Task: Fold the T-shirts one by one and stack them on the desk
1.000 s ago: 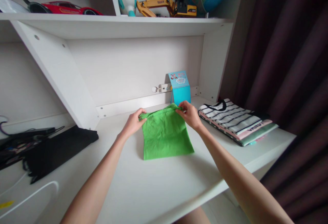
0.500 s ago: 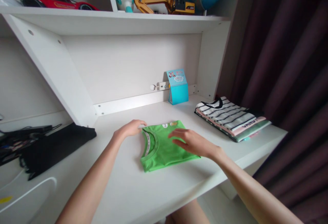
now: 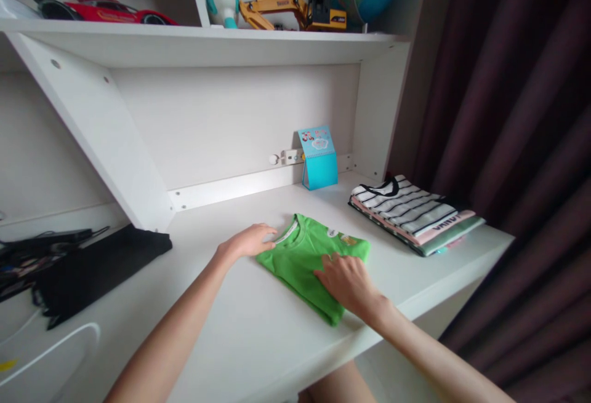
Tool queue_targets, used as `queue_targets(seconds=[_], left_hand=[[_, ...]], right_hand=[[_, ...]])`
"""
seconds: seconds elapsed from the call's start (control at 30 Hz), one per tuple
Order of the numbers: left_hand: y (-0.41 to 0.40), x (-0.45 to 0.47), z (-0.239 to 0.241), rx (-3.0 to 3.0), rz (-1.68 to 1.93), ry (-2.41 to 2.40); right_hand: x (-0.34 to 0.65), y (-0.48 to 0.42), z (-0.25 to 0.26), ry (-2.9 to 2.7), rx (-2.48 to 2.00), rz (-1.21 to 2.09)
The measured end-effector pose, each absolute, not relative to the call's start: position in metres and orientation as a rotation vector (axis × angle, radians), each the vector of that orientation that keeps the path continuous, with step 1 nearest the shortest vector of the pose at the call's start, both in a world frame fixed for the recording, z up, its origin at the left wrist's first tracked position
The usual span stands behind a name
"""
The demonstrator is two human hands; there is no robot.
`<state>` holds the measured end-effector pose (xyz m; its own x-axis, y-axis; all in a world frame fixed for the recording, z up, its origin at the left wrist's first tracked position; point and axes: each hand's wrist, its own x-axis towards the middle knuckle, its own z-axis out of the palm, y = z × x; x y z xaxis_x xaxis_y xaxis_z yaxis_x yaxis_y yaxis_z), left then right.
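Observation:
A folded green T-shirt [image 3: 305, 255] lies on the white desk [image 3: 258, 335], turned at an angle, its collar facing the back. My left hand [image 3: 249, 242] rests at the shirt's left edge by the collar, fingers curled loosely on the fabric. My right hand [image 3: 346, 281] lies flat on the shirt's near right part, fingers spread and pressing down. Neither hand holds anything.
A stack of folded clothes [image 3: 413, 215] with a striped shirt on top sits at the right. A blue card stand [image 3: 318, 157] is against the back wall. Black cloth [image 3: 92, 264] and cables lie at the left. Toys and a globe stand on the shelf [image 3: 207, 40] above.
The green shirt was held up by its top edge, then folded down into a smaller packet and rotated clockwise. Both hands moved from gripping the edge to resting on the shirt.

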<state>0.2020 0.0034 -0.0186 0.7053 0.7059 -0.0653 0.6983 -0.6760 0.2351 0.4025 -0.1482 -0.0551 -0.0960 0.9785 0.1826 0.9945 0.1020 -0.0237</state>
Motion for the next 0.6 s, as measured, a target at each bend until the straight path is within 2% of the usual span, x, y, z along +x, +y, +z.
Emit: queue_targets(seconds=[0.27,0.4,0.6], left_hand=[[-0.004,0.198,-0.020,2.496,-0.071,1.119],[-0.001,0.205,-0.037,2.578,0.066,1.181],[0.021,0.219,-0.070,2.581,0.398,1.316]], right_hand=[[0.437,-0.132,-0.069,-2.183,-1.908,-0.157],[0.438,-0.134,-0.090,-2.171,-2.018,-0.089],[0.406,-0.149,-0.103,-1.872,-2.219,-0.380]])
